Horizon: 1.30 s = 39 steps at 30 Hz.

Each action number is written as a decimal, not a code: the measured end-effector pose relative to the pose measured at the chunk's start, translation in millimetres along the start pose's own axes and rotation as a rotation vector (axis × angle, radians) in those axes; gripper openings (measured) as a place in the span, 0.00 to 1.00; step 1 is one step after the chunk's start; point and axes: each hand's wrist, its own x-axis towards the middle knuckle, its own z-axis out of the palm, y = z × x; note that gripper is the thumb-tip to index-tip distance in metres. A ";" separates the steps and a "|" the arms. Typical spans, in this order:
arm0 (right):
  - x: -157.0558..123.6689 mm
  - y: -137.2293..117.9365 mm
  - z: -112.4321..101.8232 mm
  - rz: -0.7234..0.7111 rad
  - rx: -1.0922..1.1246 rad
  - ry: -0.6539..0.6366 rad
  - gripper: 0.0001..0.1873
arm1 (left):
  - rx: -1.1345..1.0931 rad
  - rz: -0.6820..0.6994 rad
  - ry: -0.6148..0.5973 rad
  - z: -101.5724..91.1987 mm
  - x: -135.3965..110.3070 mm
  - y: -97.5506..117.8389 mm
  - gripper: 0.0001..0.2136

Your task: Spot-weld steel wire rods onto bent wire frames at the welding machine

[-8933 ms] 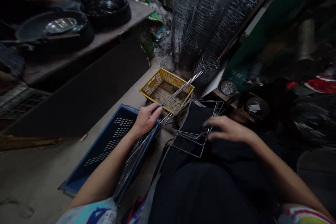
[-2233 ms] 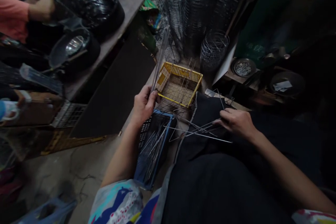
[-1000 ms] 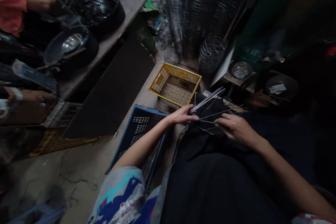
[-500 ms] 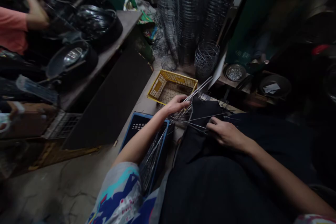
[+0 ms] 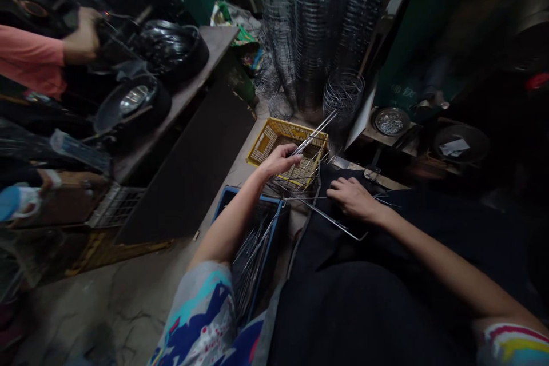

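Steel wire rods (image 5: 315, 131) are pinched in the left hand (image 5: 278, 161), their long axis running up and right over the yellow basket (image 5: 262, 146). Just right of that grip, the right hand (image 5: 352, 199) lies curled over bent wire frames (image 5: 338, 224) on the dark lap cloth (image 5: 343, 297).

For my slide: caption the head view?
Left hand grips wire rods over yellow basket; right hand rests on lap wires.

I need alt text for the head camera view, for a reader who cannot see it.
Seen from above, the left hand grips a bundle of metal rods over a yellow basket, while the right hand rests on bent wire on a dark lap. A blue crate of rods stands beside the left arm.
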 end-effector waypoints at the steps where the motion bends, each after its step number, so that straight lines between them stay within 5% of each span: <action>1: 2.7 -1.7 -2.4 0.023 -0.001 0.019 0.09 | -0.001 0.001 0.012 -6.5 -1.6 -1.9 0.16; 7: 38.6 2.7 -21.2 0.114 0.037 0.210 0.15 | 0.002 -0.026 0.054 -39.9 -10.1 -24.3 0.13; 14: 83.6 -23.6 9.1 0.014 0.039 -0.042 0.11 | 0.176 -0.055 0.018 -42.2 -10.6 -54.4 0.12; 21: 83.9 -39.5 17.0 -0.031 0.087 -0.075 0.14 | 0.361 0.003 0.057 -42.6 -5.0 -82.8 0.11; 28: 35.8 -52.1 -10.4 -0.140 0.157 -0.072 0.41 | 0.429 0.038 0.069 -44.6 -3.4 -95.1 0.07; 34: 14.3 -37.2 -15.0 -0.091 -0.045 -0.190 0.13 | 0.456 0.051 0.071 -44.6 -3.7 -96.2 0.06; 39: 18.0 -7.3 -38.9 -0.050 -0.110 0.025 0.14 | 0.464 0.059 0.050 -42.1 -4.0 -88.6 0.07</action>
